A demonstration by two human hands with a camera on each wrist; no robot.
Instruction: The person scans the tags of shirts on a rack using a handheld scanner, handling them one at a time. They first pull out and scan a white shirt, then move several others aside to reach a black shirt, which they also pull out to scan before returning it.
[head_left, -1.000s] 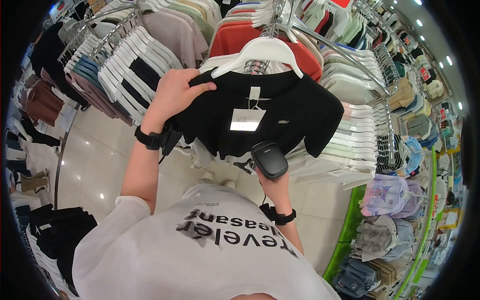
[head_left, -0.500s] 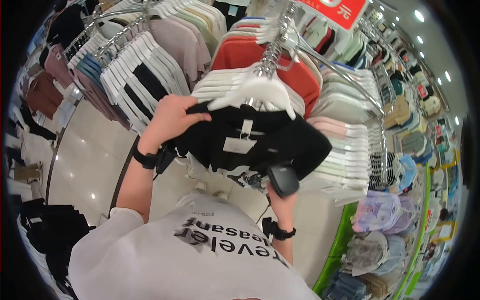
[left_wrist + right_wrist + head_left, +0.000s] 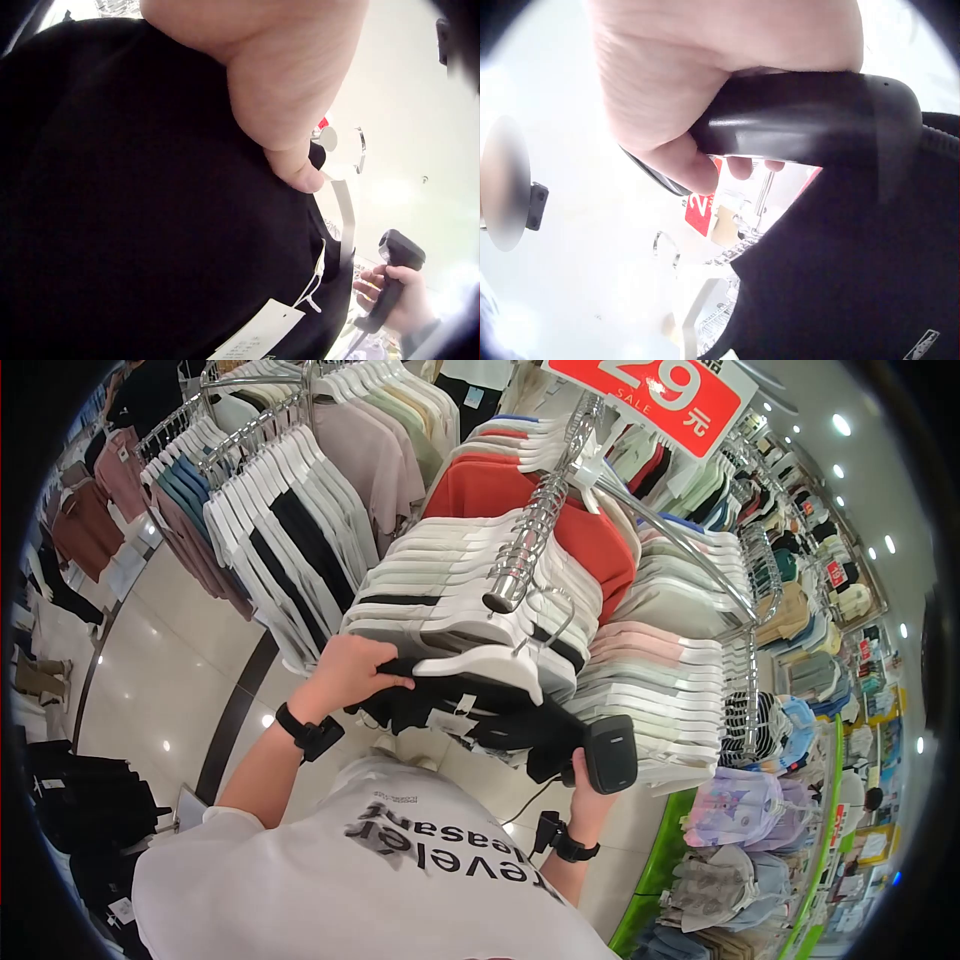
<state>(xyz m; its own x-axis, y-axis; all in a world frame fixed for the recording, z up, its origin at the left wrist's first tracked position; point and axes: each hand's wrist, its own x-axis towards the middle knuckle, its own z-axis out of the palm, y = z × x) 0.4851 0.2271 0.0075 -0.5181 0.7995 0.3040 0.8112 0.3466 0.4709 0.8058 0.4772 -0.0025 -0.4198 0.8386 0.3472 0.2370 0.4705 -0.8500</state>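
My left hand (image 3: pixel 350 672) pinches the shoulder of a black T-shirt (image 3: pixel 395 708) between thumb and fingers, beside one end of its white hanger (image 3: pixel 480 666). A white price tag (image 3: pixel 264 330) hangs by a string at the shirt's neck, its fine print too small to read. My right hand (image 3: pixel 590 805) grips the handle of a black handheld barcode scanner (image 3: pixel 612 753), its head upward beside the shirt's far sleeve. In the left wrist view that scanner (image 3: pixel 401 251) is apart from the tag. The hanger's hook stands just below the end of the chrome rail (image 3: pixel 505 585).
White hangers with pale tops (image 3: pixel 445 560) fill the rail before me, red tops (image 3: pixel 490 485) behind them. A red and white sale sign (image 3: pixel 670 400) stands above. More racks flank both sides, with a green-edged shelf (image 3: pixel 660 870) at the right.
The T-shirt has tipped from facing me to nearly flat and sits lower in view, nearer the rail's end. The scanner has moved right, away from the tag. The head view has shifted upward.
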